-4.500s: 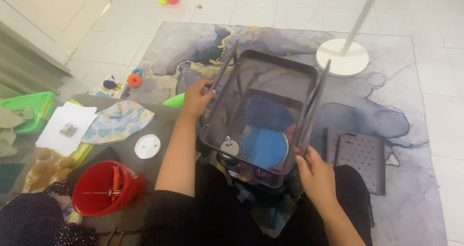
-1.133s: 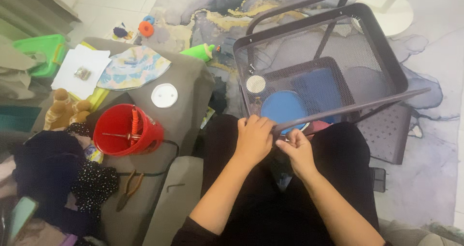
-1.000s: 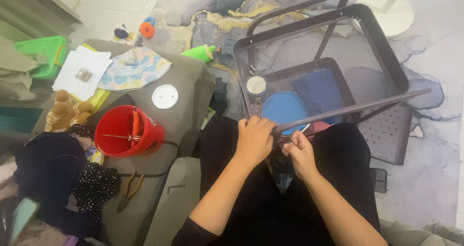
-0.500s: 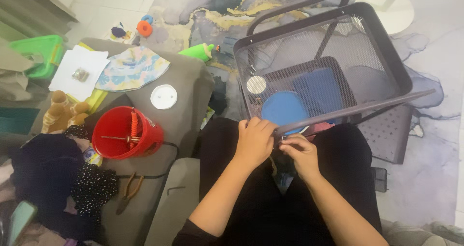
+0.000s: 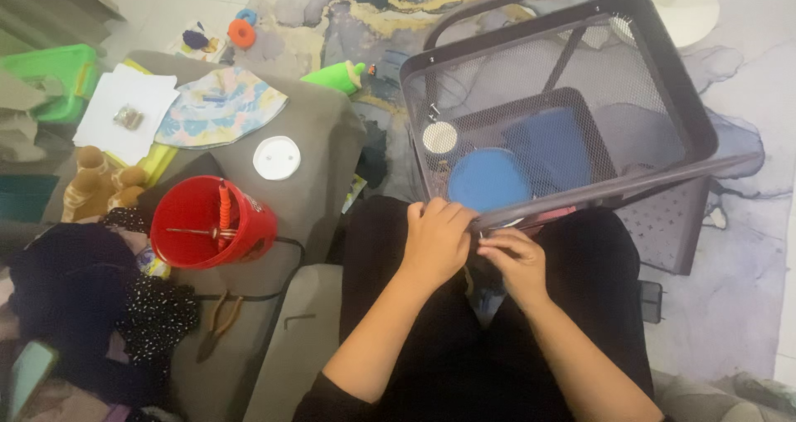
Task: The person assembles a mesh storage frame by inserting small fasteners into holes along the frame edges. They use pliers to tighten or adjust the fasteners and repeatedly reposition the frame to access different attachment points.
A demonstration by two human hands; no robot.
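Note:
A dark metal mesh cart basket with tubular rails rests against my lap. My left hand is curled around the near end of a grey rail at the basket's bottom corner. Right beside it, my right hand pinches something small at the same joint; what it is stays hidden by the fingers. Through the mesh I see a blue round disc, a blue flat piece and a small round metal part.
A red bucket with a screwdriver stands to my left on a grey cushion, by a white round lid, pliers and a hex key. A perforated dark panel lies at right on the patterned rug.
Earlier I held the basket by two sides, farther off. Now it lies on my lap with both hands together at one rail end. Over the last second the hands shifted only slightly.

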